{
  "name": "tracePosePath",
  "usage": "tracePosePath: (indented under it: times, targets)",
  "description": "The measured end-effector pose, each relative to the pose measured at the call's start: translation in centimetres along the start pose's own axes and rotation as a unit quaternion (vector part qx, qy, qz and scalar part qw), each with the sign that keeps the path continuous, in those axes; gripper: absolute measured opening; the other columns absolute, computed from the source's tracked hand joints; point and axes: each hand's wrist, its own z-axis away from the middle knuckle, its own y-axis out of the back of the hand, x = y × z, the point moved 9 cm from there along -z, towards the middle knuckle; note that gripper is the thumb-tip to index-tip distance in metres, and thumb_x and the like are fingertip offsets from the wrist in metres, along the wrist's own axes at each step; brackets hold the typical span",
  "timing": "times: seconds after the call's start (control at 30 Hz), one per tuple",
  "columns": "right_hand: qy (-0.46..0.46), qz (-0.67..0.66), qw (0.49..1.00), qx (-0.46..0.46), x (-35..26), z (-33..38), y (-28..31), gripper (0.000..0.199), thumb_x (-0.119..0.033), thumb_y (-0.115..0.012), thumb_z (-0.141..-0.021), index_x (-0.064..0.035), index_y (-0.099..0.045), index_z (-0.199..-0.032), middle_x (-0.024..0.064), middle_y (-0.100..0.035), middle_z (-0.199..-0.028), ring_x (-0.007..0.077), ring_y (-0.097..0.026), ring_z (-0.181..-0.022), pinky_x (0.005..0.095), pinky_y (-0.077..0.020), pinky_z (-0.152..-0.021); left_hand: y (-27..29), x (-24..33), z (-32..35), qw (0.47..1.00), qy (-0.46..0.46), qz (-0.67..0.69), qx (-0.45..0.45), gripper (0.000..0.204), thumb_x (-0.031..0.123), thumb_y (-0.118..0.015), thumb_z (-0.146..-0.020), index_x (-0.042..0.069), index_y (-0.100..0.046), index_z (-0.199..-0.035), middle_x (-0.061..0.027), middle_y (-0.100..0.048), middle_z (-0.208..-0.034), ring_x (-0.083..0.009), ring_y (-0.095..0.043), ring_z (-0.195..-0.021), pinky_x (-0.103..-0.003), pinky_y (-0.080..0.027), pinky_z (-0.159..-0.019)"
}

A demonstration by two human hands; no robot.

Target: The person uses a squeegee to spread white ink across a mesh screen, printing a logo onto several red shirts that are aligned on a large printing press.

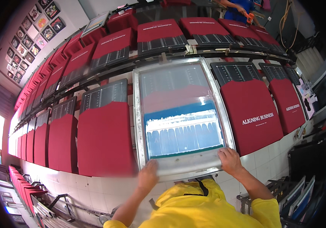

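Red cloths [106,140]: covering rows of dark boards [237,71].
Screen frame [215,102]: spanning one board before the yellow-shirted wearer, red-clad boards flanking it.
Grey bar [187,162]: lying across the frame's near end, green strip edging its far side.
White paste [182,119]: streaking the mesh.
Left hand [148,175]: grasping the frame's near-left corner.
Right hand [230,161]: gripping near-right corner; bar contact, cannot tell.
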Motion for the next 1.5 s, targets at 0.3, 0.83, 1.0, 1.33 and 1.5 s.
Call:
tracePosePath:
  times: [0.3,0.83,1.0,1.33,1.5]
  targets:
    - [-0.018,0.04,0.998,-0.048,6.5,-11.5,-2.7,0.014,0.001,-0.06,-0.071,-0.0022,-0.062,-0.085,0.0134,-0.062,-0.087,0.0325,-0.063,-0.09,0.0429,-0.0529,-0.078,0.7,-5.7,-12.2,0.999,0.046,0.019,-0.012,0.043,-0.004,-0.066,-0.066,0.004,-0.067,-0.108,-0.0156,-0.068,-0.11,-0.0346,-0.066,-0.101,-0.042,-0.054,-0.087]
    - [-0.009,-0.034,0.999,-0.008,-0.5,0.2,0.9,0.028,0.001,-0.065,-0.067,-0.0017,-0.061,-0.095,0.011,-0.063,-0.1,0.0314,-0.062,-0.093,0.0418,-0.0531,-0.075,0.8,0.3,1.0,0.999,0.024,0.023,-0.001,0.052,-0.007,-0.066,-0.059,0.001,-0.066,-0.111,-0.0129,-0.066,-0.121,-0.0302,-0.064,-0.113,-0.038,-0.056,-0.092]
    - [-0.001,-0.012,1.0,0.015,0.8,-1.7,-0.3,0.03,0.001,-0.062,-0.07,0.001,-0.062,-0.099,0.0121,-0.063,-0.102,0.0296,-0.063,-0.092,0.0398,-0.0537,-0.077,-0.1,-1.1,-1.3,1.0,0.006,0.025,0.015,0.052,-0.008,-0.065,-0.059,0.002,-0.066,-0.11,-0.0124,-0.066,-0.121,-0.029,-0.064,-0.114,-0.037,-0.057,-0.089]
    - [-0.018,0.019,0.998,-0.065,6.6,-12.1,-2.2,0.018,0.001,-0.064,-0.066,-0.0024,-0.063,-0.084,0.0125,-0.065,-0.09,0.0316,-0.065,-0.088,0.042,-0.0551,-0.076,0.7,-6.2,-13.6,1.0,-0.003,0.019,0.001,0.038,-0.004,-0.063,-0.068,0.005,-0.068,-0.105,-0.013,-0.069,-0.106,-0.0316,-0.068,-0.094,-0.041,-0.058,-0.079]
    - [-0.059,-0.006,0.992,-0.107,7.6,-13.9,-1.8,0.014,0.001,-0.064,-0.069,-0.0041,-0.065,-0.082,0.0136,-0.065,-0.088,0.034,-0.064,-0.089,0.0459,-0.0535,-0.079,1.6,-6.5,-14.7,0.998,0.028,0.016,-0.054,0.034,-0.003,-0.063,-0.07,0.003,-0.068,-0.103,-0.0179,-0.069,-0.098,-0.037,-0.067,-0.089,-0.044,-0.056,-0.081]
